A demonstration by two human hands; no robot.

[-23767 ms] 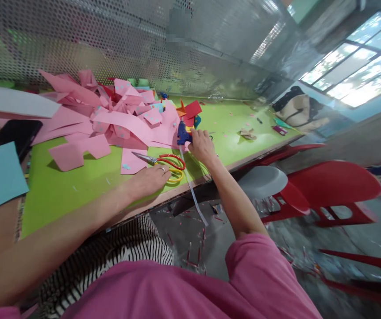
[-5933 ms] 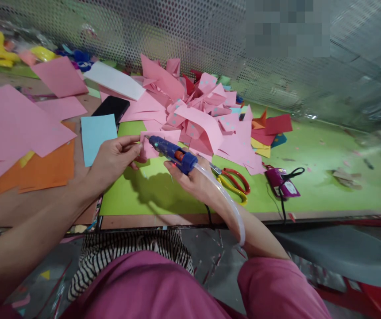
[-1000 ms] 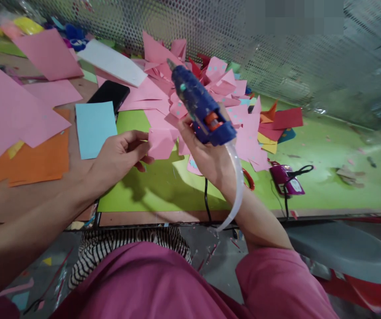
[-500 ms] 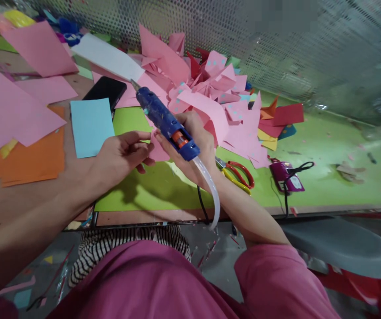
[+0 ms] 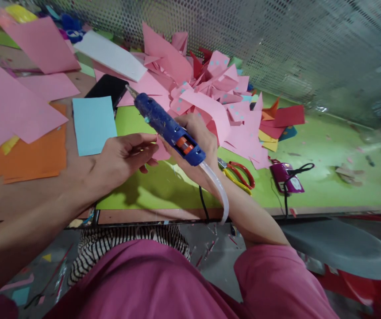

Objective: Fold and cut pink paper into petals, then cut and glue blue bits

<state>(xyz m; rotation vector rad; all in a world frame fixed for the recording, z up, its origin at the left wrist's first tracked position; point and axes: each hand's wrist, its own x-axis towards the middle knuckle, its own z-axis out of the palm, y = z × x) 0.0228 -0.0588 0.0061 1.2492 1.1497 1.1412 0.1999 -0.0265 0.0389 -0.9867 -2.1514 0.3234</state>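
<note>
My right hand [image 5: 198, 144] is wrapped round a blue glue gun [image 5: 165, 124], its metal tip pointing up and to the left, a clear glue stick curving out of its rear. My left hand [image 5: 124, 157] pinches a small pink paper piece [image 5: 162, 152], mostly hidden behind the gun and both hands. Both hands hover over the green table mat [image 5: 147, 186]. Just behind them lies a big heap of pink paper cut-outs [image 5: 206, 93].
Red-and-yellow scissors [image 5: 238, 173] lie right of my right hand, a purple gadget with a black cord [image 5: 285, 177] beyond. A light blue card [image 5: 92, 124], a black phone [image 5: 105, 88], orange sheets [image 5: 34, 157] and pink sheets lie left. A perforated metal wall [image 5: 276, 53] backs the table.
Over the last second my right hand swung the glue gun down from upright to a slant, tip now left. My left hand kept the pink piece and moved closer to the right hand.
</note>
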